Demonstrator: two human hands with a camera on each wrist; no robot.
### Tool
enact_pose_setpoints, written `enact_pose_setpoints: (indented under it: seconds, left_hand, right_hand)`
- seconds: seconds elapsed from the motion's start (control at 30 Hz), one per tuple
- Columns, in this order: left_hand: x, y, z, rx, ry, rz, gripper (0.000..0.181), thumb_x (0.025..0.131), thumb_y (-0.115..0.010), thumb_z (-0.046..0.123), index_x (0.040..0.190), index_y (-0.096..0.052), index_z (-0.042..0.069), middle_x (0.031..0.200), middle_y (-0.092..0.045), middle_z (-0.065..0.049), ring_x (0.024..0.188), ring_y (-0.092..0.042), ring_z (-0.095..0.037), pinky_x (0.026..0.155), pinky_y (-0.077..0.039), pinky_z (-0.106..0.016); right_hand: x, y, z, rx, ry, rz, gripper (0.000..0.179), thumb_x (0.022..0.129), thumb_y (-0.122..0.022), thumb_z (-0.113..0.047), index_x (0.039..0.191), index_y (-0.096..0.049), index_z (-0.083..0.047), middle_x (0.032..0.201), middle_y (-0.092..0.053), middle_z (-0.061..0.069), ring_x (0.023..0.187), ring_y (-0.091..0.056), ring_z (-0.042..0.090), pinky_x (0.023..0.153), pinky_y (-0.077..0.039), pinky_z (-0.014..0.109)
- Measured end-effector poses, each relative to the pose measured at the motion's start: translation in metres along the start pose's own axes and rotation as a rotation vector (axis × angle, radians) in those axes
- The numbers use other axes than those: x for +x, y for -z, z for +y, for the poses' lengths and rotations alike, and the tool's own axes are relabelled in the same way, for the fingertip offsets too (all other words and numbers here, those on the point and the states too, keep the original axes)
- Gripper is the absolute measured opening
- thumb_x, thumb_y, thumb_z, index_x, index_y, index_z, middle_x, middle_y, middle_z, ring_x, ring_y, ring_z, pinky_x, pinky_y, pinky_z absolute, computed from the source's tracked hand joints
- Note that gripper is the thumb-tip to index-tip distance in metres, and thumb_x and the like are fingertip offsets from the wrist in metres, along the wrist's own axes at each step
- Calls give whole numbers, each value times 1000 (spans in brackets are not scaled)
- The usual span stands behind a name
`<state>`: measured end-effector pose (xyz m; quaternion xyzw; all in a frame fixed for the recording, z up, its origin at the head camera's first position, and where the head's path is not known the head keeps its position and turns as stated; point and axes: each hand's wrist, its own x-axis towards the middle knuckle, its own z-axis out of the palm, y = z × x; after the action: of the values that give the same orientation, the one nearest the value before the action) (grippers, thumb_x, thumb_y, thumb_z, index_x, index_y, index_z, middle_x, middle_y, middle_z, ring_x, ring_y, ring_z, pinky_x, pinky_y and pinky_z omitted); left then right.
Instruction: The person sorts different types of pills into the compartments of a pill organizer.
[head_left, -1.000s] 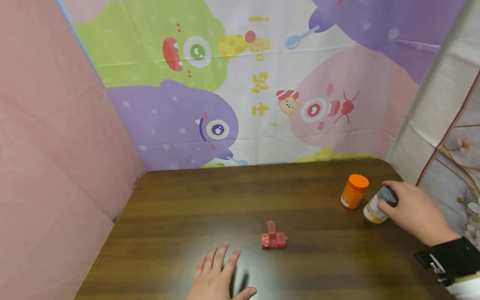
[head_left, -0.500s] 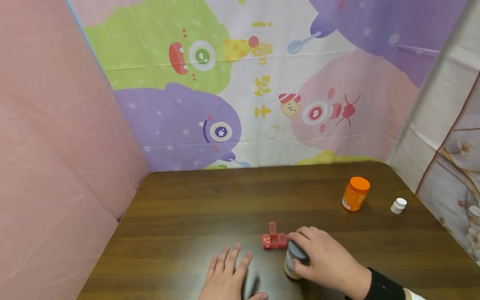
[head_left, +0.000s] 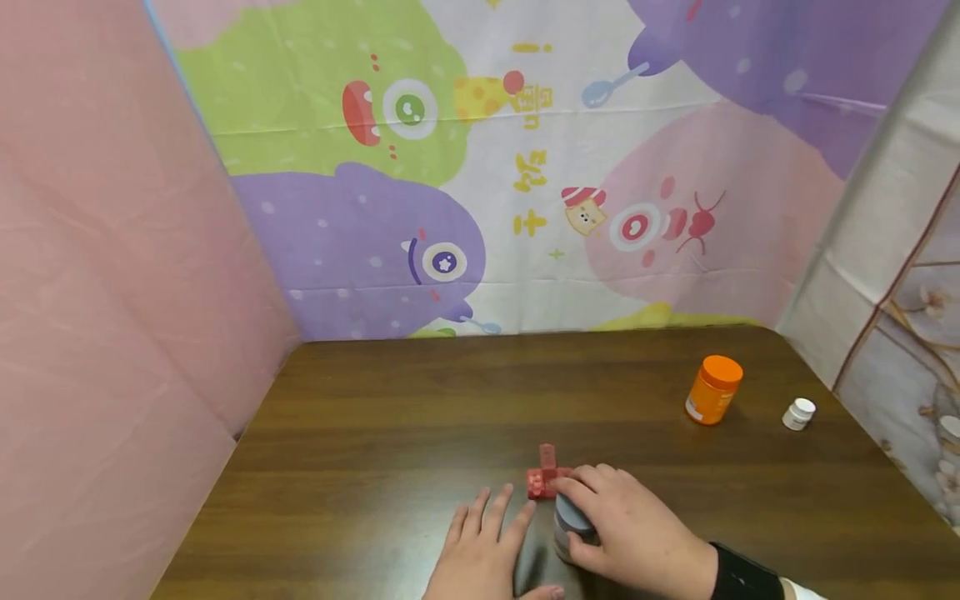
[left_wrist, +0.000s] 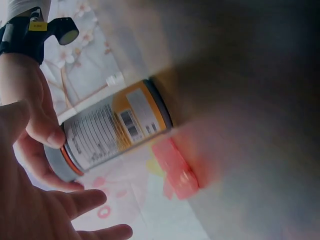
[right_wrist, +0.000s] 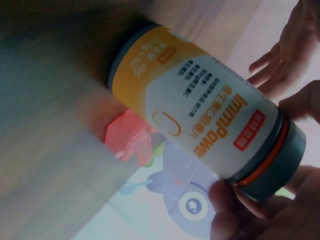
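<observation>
My right hand [head_left: 637, 533] grips a vitamin C tablet bottle [right_wrist: 200, 110] by its grey lid, fingers and thumb on either side. White and orange labelling wraps the bottle, which stands upright at the front middle of the table. Just left of it, my left hand [head_left: 480, 558] is spread with straight fingers and holds nothing. Right behind the bottle lies a small red pill box [head_left: 536, 483] with one lid flap raised; the bottle and right hand cover its right part in the head view. The left wrist view shows the bottle's barcode side [left_wrist: 117, 130].
An orange jar [head_left: 714, 392] with an orange lid stands at the back right of the brown wooden table [head_left: 390, 408]. Farther right is a small white bottle [head_left: 798, 414]. A printed cartoon cloth [head_left: 525, 283] hangs behind the table, and pink fabric [head_left: 127, 333] hangs at the left.
My right hand has brought the grey-lidded bottle from the right side to the front middle, beside the pill box. The small white bottle has come into sight. My left hand has shifted slightly right.
</observation>
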<state>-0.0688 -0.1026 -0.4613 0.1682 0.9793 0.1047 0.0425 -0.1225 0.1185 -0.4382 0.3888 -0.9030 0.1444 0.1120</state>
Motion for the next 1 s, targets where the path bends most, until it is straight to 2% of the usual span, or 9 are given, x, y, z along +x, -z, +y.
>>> enact_pose_setpoints:
  seconds: [0.07, 0.17, 0.3, 0.4, 0.47, 0.63, 0.7, 0.83, 1.0]
  left_hand:
    - [5, -1, 2, -20, -21, 12, 93, 82, -41, 85, 152, -40, 24, 155, -38, -9, 140, -37, -35, 107, -34, -59]
    - [14, -4, 5, -97, -30, 31, 93, 82, -55, 78, 152, -39, 18, 152, -43, -9, 135, -43, -33, 104, -38, -57]
    - [26, -7, 6, -303, -23, 57, 92, 81, -65, 69, 148, -43, 10, 142, -52, -9, 127, -52, -29, 99, -45, -54]
    - [34, -9, 7, -470, -26, 58, 86, 83, -66, 67, 144, -46, 10, 135, -57, -8, 121, -56, -27, 95, -48, -51]
    - [39, -11, 9, -536, -44, 70, 79, 84, -69, 62, 142, -49, 12, 132, -59, -5, 118, -57, -25, 94, -49, -46]
    - [50, -16, 14, -554, -137, 124, 58, 85, -75, 48, 132, -57, 18, 121, -63, 8, 107, -59, -10, 89, -50, -34]
    - [53, -18, 16, -581, -158, 127, 53, 85, -77, 44, 129, -59, 20, 115, -64, 11, 103, -59, -6, 87, -51, -30]
    - [56, -20, 17, -666, -141, 90, 51, 84, -79, 39, 129, -60, 24, 115, -65, 14, 101, -60, -2, 86, -51, -29]
    - [59, -21, 18, -731, -118, 23, 45, 85, -78, 38, 125, -61, 29, 113, -64, 18, 99, -59, 1, 85, -51, -29]
  right_hand:
    - [-1, 1, 0, -19, -15, 6, 63, 81, -76, -45, 134, -60, -16, 121, -62, -3, 97, -57, 11, 83, -49, 37]
    - [-1, 3, 0, -33, -62, 10, 73, 81, -73, -58, 138, -57, -17, 124, -61, -2, 102, -59, 13, 85, -48, 40]
    - [1, 4, -1, -25, -111, 32, 68, 83, -62, -71, 126, -63, -18, 110, -61, -8, 94, -56, 7, 81, -47, 37]
    - [3, 3, -3, -25, -135, 35, 62, 84, -57, -74, 115, -66, -21, 97, -57, -15, 83, -51, 3, 75, -45, 34]
    - [4, 2, -3, -26, -146, 24, 59, 84, -57, -74, 111, -67, -22, 91, -56, -16, 79, -49, 2, 73, -45, 33]
    - [5, 2, -5, -32, -148, 1, 51, 89, -56, -68, 105, -67, -22, 88, -59, -15, 75, -50, 3, 70, -41, 32]
    - [5, 3, -5, -33, -152, -5, 49, 90, -56, -67, 103, -66, -21, 88, -60, -14, 75, -51, 4, 68, -39, 30]
    - [5, 6, -4, -36, -161, -29, 47, 91, -56, -65, 102, -66, -21, 88, -61, -13, 75, -51, 3, 67, -35, 28]
    - [4, 7, -2, -44, -146, -46, 45, 92, -58, -61, 103, -66, -19, 87, -60, -12, 74, -50, 4, 66, -35, 28]
